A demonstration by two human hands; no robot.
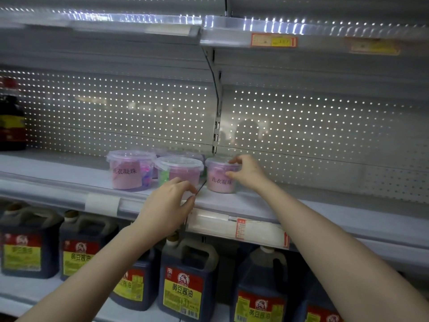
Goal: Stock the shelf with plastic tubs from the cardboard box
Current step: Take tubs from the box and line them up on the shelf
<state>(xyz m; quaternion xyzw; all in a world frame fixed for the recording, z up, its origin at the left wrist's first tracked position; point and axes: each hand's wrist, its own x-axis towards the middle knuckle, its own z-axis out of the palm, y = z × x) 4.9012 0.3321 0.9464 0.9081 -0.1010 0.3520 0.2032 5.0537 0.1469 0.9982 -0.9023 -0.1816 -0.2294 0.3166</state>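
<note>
- three clear tubs stand upright in a row near the front of the middle shelf (325, 212), each with a clear lid and a pink label.
- the left tub (131, 169) and middle tub (178, 170) stand just beside each other; the right tub (220, 180) stands a little apart, across the seam between two shelf boards.
- more tubs stand behind the row, too blurred to count.
- the right hand (249, 173) holds the right tub from its right side: its grip pinches the tub, fingers on the lid rim and thumb on the wall below.
- the left hand (167, 203) hangs in front of the middle tub's lower part, over the shelf's front edge; its grip is loosely curled and holds nothing, with bare shelf showing between thumb and fingers. i cannot tell if the fingertips touch the tub.
- a dark bottle (11, 117) with a red cap stands at the shelf's far left.
- dark soy jugs (185, 282) with red and yellow labels fill the shelf below.
- a red price tag (241, 228) sits on the front rail under the right forearm.
</note>
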